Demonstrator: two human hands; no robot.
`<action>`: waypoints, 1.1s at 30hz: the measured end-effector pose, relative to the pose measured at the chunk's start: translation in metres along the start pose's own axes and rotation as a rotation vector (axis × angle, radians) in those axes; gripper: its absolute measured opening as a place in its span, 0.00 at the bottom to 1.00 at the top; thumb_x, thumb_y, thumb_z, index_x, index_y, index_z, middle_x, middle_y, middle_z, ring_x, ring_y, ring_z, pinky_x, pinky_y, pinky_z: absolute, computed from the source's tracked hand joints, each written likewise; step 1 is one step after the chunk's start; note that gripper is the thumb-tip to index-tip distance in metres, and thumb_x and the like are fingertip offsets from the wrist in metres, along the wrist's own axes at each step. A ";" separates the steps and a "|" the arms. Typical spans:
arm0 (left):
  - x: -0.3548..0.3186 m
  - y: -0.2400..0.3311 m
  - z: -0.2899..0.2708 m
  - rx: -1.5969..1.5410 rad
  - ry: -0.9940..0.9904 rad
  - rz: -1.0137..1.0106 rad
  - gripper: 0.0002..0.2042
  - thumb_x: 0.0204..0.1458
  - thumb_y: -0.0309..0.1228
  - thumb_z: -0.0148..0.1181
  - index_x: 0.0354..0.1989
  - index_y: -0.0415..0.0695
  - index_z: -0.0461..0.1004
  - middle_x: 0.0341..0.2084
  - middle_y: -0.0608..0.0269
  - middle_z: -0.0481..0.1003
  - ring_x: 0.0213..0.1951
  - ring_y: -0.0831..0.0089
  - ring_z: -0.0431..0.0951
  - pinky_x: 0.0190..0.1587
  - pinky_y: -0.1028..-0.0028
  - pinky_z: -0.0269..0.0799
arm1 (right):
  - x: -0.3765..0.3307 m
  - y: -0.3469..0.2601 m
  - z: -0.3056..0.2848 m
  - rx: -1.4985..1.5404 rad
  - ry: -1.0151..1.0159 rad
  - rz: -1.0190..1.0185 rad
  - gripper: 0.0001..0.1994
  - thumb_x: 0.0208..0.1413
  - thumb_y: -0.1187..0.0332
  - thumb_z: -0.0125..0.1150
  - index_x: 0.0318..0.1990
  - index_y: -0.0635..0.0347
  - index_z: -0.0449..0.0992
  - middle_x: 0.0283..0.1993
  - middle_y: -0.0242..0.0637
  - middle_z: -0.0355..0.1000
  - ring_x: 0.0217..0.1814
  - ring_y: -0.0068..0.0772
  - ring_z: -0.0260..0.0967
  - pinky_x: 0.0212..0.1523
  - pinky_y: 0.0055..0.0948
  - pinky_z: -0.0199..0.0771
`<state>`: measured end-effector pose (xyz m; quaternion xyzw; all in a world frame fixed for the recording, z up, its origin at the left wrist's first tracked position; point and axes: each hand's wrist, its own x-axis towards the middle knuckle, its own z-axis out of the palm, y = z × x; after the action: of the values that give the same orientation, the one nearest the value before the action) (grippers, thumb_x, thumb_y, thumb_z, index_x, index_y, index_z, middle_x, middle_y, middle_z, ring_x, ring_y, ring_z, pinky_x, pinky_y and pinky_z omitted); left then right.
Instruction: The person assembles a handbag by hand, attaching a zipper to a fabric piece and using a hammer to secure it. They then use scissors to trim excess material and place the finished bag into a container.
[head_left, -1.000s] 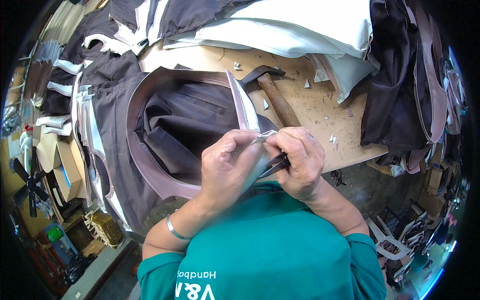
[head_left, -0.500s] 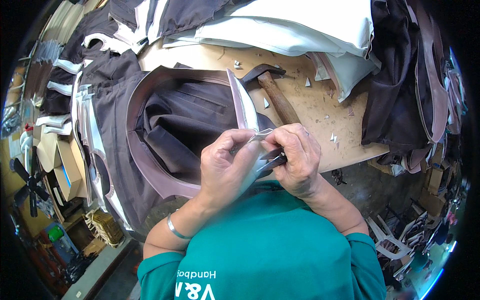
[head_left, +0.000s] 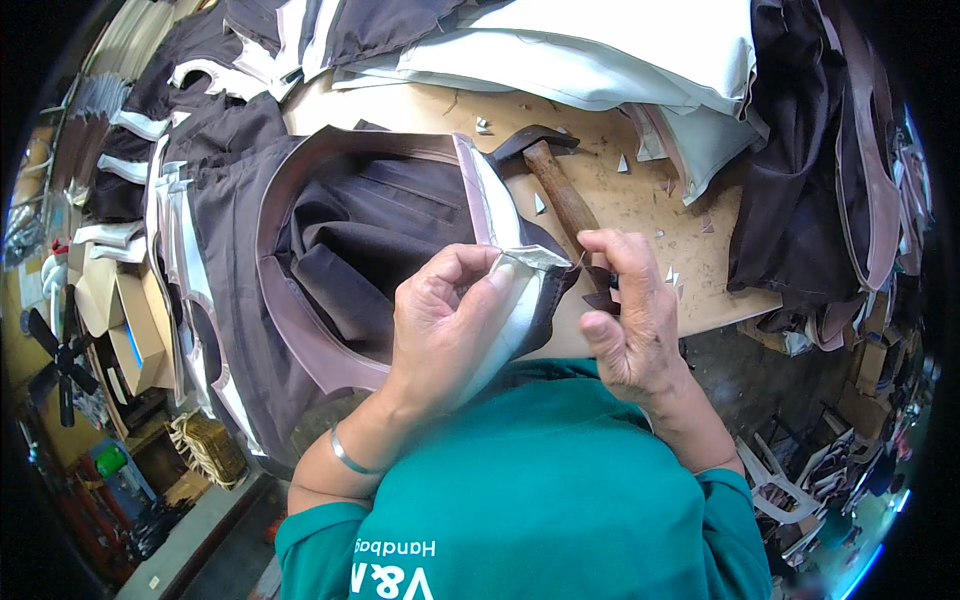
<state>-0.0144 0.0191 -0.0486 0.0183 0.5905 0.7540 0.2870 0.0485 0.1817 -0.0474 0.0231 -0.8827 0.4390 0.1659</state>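
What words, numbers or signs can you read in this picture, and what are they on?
Green shirt, front: white lettering in two lines, upside down here and partly out of view; I won't copy out its words.
Pale-lined strip in the left hand: no lettering that I can see.
Hammer: none that I can see.
Clutter along the right edge: any print is too small and blurred.

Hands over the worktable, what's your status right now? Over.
Left hand pinching the folded pale edge. Right hand holding a dark tool, thumb and forefinger apart. Hammer lying just beyond, not covering the edge.
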 end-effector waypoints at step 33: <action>-0.001 -0.004 0.000 -0.048 -0.064 -0.089 0.09 0.53 0.26 0.51 0.40 0.33 0.70 0.30 0.64 0.73 0.31 0.84 0.70 0.34 0.84 0.67 | -0.001 0.015 0.013 0.022 -0.045 -0.046 0.13 0.45 0.71 0.61 0.39 0.62 0.70 0.29 0.39 0.69 0.26 0.39 0.69 0.25 0.31 0.68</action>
<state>-0.0120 0.0190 -0.0519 0.0094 0.5631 0.7534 0.3396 0.0435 0.1806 -0.0665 0.0553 -0.8806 0.4441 0.1558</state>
